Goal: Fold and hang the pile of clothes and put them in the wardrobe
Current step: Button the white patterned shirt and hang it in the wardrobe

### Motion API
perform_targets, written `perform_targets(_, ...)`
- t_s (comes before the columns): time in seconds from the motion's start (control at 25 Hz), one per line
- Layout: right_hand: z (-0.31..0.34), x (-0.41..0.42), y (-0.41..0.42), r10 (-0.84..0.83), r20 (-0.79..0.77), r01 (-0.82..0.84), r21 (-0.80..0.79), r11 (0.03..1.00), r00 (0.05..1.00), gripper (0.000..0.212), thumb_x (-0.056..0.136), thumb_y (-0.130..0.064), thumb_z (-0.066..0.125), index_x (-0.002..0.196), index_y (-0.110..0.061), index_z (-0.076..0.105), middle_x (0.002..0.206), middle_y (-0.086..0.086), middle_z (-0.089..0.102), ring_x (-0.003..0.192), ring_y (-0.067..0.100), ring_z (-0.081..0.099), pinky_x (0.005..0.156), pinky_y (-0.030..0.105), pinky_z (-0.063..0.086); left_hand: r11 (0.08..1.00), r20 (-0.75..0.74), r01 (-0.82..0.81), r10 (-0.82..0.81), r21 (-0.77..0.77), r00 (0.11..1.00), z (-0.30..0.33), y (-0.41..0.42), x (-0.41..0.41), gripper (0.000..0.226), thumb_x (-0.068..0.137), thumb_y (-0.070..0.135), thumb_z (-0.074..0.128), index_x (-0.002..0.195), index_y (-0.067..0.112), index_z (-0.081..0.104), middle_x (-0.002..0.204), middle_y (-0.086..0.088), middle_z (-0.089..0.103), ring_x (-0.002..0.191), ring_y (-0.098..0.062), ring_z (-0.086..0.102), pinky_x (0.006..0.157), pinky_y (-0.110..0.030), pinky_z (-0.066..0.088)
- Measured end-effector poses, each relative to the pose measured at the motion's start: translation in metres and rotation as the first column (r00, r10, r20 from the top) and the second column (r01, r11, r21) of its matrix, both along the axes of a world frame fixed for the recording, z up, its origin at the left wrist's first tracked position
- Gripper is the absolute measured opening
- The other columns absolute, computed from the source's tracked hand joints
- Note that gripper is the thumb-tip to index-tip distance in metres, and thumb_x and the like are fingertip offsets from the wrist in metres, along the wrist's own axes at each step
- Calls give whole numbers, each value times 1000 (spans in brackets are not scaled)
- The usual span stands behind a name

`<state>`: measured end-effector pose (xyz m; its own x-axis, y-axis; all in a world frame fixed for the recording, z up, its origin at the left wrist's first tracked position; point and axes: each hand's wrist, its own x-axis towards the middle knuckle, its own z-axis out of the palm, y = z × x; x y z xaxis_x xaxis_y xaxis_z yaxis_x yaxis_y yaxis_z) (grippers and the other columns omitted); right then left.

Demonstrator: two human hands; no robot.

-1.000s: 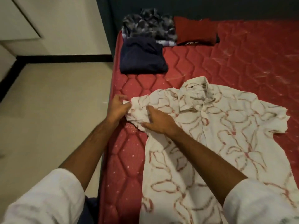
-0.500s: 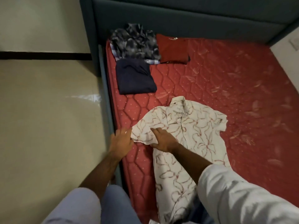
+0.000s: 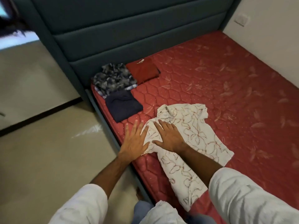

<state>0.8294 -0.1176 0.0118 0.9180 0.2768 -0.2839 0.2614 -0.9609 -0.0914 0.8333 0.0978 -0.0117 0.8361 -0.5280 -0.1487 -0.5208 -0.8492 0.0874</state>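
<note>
The fingers of the right hand lie straight and spread, pressed flat on the folded-in left side of a white patterned short-sleeved shirt, with the thumb stretched out across the cloth toward the other hand. The left hand is likewise flat with its fingers straight and slightly splayed; it lies at the shirt's outer edge, its thumb and index finger on the fabric and the other fingers over the red quilted mattress. Neither hand grips anything; both press palm-down.

The shirt lies spread face-up near the mattress's left edge, collar pointing toward the headboard, one sleeve still out to the right, its tail running back toward the person. Both forearms are bare below rolled white sleeves.

Beyond the shirt, in the mattress corner nearest the headboard, sit three folded garments: a navy folded garment closest to the hands, a grey camouflage-patterned shirt behind it and touching it, and a dark red folded garment just to the right of that. A padded dark teal headboard rises behind them. A pale tiled floor lies to the left, and a white wall with a switch plate is at the upper right.
</note>
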Motion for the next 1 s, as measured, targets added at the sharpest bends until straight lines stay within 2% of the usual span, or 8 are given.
perform_targets(0.04, 8, -1, 0, -20, 20, 21, -7, 1000, 1000, 90, 93, -72, 37, 162, -18, 16, 168, 11, 18, 150, 33, 25, 121, 56, 20, 1000, 18, 16, -16, 24, 1000, 7, 1, 4, 78, 93, 60, 31, 155, 12, 37, 160, -21, 32, 148, -44, 25, 112, -73, 20)
perform_targets(0.16, 30, -6, 6, -71, 71, 71, -6, 997, 995, 95, 88, -77, 21, 162, -17, 18, 168, 11, 17, 152, 34, 23, 121, 58, 18, 998, 53, 46, -48, 31, 997, 30, 1, 13, 79, 96, 64, 32, 157, 14, 33, 163, -19, 26, 152, -43, 17, 116, -71, 12)
perform_targets(0.32, 57, 0, 27, -104, 149, 102, 21, 995, 983, 94, 89, -76, 31, 162, -18, 16, 168, 10, 17, 152, 33, 25, 121, 58, 21, 998, 121, 37, -44, 52, 992, 53, 27, 23, 79, 94, 63, 32, 156, 14, 36, 164, -17, 27, 151, -41, 21, 115, -71, 18)
perform_targets(0.48, 94, 17, 99, -43, 243, 25, 75, 997, 969, 102, 80, -79, 19, 162, -19, 16, 167, 10, 20, 150, 33, 28, 119, 59, 22, 994, 266, -96, 81, 44, 961, 96, 112, 21, 81, 91, 63, 31, 155, 14, 38, 161, -18, 32, 150, -41, 27, 114, -71, 23)
perform_targets(0.6, 124, 41, 182, 61, 302, -92, 90, 992, 951, 99, 82, -78, 27, 161, -18, 24, 164, 10, 30, 145, 33, 37, 116, 58, 28, 968, 320, -243, 213, 56, 923, 132, 198, 11, 81, 94, 66, 28, 158, 16, 31, 164, -16, 26, 152, -39, 19, 115, -70, 19)
perform_targets(0.72, 156, 61, 280, 183, 337, -233, 114, 966, 924, 100, 80, -78, 22, 163, -21, 16, 167, 8, 21, 150, 30, 29, 120, 56, 22, 924, 416, -380, 324, 55, 849, 165, 292, 9, 80, 93, 65, 25, 157, 17, 33, 164, -16, 27, 151, -40, 22, 115, -69, 21)
perform_targets(0.84, 181, 93, 391, 337, 381, -406, 118, 906, 861, 94, 88, -78, 27, 163, -24, 7, 169, 6, 14, 154, 28, 19, 124, 55, 15, 836, 457, -548, 473, 39, 753, 203, 392, 17, 79, 96, 66, 33, 158, 19, 29, 165, -15, 23, 152, -40, 19, 117, -68, 17)
perform_targets(1.0, 206, 134, 563, 514, 438, -611, 111, 784, 738, 92, 92, -77, 35, 162, -25, 7, 170, 6, 12, 153, 31, 20, 123, 57, 19, 651, 524, -758, 636, 29, 566, 233, 541, 4, 83, 96, 69, 28, 161, 21, 13, 169, -14, 7, 155, -39, 3, 119, -67, 5)
